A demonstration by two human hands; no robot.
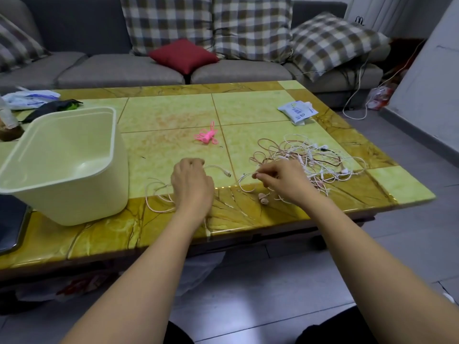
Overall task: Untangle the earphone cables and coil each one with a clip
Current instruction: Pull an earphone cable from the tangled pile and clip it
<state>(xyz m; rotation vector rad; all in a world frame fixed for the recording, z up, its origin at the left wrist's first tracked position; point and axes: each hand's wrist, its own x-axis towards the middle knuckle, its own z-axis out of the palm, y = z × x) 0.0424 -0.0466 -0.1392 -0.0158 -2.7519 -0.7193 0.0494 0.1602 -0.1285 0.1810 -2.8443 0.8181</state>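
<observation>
A tangled heap of white and pink earphone cables (310, 157) lies on the right part of the table (173, 115). My left hand (191, 180) grips one pale pink cable (159, 194), whose plug end (227, 173) sticks out to the right and whose loops trail on the table to the left. My right hand (280, 177) pinches another stretch of thin cable (244, 178) between thumb and fingers at the heap's near left edge. Two pink earbuds (263, 198) lie under my right wrist. A small pile of pink clips (206, 136) sits at mid-table, beyond both hands.
A cream plastic bin (64, 167) stands at the near left of the table. A white packet (298, 110) lies at the far right; bags and a bottle sit at the far left. A dark tray edge (12, 224) is at the near left. A sofa with cushions stands behind.
</observation>
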